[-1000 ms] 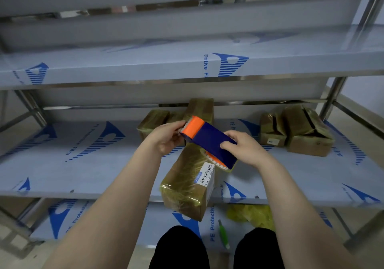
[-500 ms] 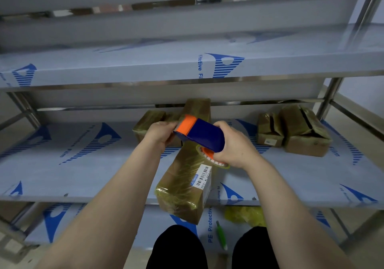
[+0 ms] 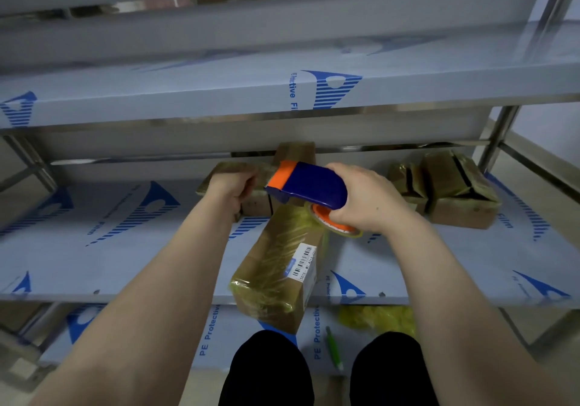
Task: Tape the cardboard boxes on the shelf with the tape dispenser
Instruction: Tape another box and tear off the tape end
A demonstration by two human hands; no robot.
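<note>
Steel shelf [image 3: 94, 248] under blue-printed film carries a long box [image 3: 276, 267], lying slanted with its near end past the front edge. Above its far end the right grip [image 3: 367, 198] wraps the dispenser [image 3: 307, 184]. The left grip [image 3: 232, 186] is curled just beside the orange nose; whether it pinches tape I cannot tell. More boxes [image 3: 455, 186] sit behind.

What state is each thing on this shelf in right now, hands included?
tape dispenser, gripped by the right hand, over the long box.
long box, wrapped in tape, lying overhanging the shelf edge.
left hand, fingers curled by the dispenser's orange end; contents unclear.
right boxes, taped, resting on the shelf.
</note>
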